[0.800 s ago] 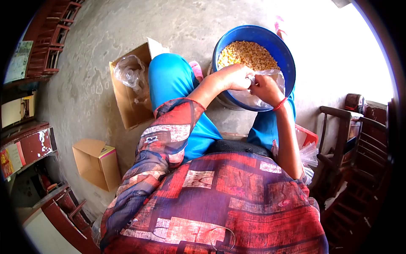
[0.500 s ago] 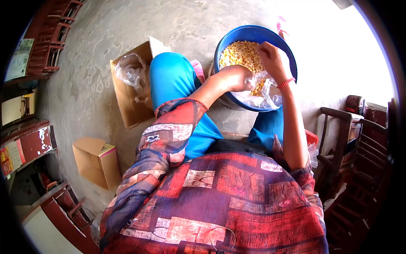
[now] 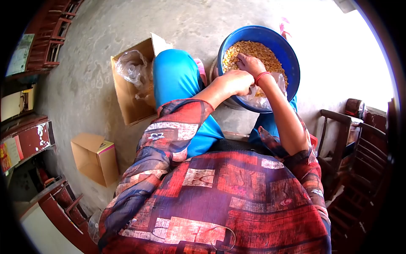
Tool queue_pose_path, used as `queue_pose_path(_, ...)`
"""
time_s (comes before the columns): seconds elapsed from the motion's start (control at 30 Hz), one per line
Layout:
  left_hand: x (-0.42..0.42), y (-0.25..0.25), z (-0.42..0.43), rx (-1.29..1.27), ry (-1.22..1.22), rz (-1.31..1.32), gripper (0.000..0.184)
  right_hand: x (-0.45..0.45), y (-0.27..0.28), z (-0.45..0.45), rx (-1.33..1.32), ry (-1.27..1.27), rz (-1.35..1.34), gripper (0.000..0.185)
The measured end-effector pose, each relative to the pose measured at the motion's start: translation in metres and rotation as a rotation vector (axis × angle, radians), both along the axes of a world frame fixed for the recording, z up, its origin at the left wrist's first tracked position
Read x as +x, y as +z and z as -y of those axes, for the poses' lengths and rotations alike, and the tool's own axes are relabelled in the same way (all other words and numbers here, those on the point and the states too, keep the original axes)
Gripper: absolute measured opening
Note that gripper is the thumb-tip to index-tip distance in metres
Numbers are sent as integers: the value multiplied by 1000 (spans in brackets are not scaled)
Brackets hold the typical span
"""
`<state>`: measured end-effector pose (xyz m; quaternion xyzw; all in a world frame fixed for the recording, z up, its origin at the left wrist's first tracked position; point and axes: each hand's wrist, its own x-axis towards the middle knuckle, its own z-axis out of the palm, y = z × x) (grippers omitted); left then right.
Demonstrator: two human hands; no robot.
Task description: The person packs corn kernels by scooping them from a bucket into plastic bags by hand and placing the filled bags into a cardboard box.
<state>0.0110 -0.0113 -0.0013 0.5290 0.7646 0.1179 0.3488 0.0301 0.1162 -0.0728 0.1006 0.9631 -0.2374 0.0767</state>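
A blue bucket (image 3: 294, 63) in front of my knees holds yellow and pale kernels or pieces (image 3: 266, 53). My left hand (image 3: 239, 82) is closed on the edge of a clear plastic bag (image 3: 259, 100), which hangs inside the near side of the bucket. Over the kernels at the bucket's left part is my right hand (image 3: 250, 64), a red band on its wrist. Its fingers are bent together low at the kernels; what they hold is too small to make out.
Left of my knee stands an open cardboard box (image 3: 122, 95) with clear plastic bags (image 3: 133, 67) in it. A smaller open carton (image 3: 108, 165) lies below. Wooden chairs (image 3: 338, 139) are at the right, and dark red furniture lines the left.
My right hand has let go of the bag, swung up over the bucket and come down to the left onto the kernels. My left hand has stayed on the bag.
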Motion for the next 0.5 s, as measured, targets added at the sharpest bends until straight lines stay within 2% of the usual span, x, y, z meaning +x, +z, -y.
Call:
queue_pose_path(0.03,0,-1,0,30,-3,12,20,2,0,-2,8,-19,61,31)
queue_pose_path(0.1,1,3,-2,56,22,21,20,7,-4,-10,10,-34,-17,25)
queue_pose_path(0.17,1,4,-2,75,42,30,20,7,-9,-22,-396,-89,-203,22)
queue_pose_path(0.2,-1,3,-3,136,92,-6,20,6,-6,-21,-753,-302,-154,20)
queue_pose_path(0.23,-4,1,-4,199,142,-43,19,13,32,-21,-1217,-523,-3,19)
queue_pose_path(0.3,-10,-5,-6,244,232,-113,19,15,45,-27,-1671,-642,-140,19)
queue_pose_path(0.37,-15,-4,-7,283,334,-100,19,24,52,-38,-1878,-573,-161,18)
queue_pose_path(0.5,-19,-11,-9,416,434,-125,16,53,82,-29,-1886,-467,-141,17)
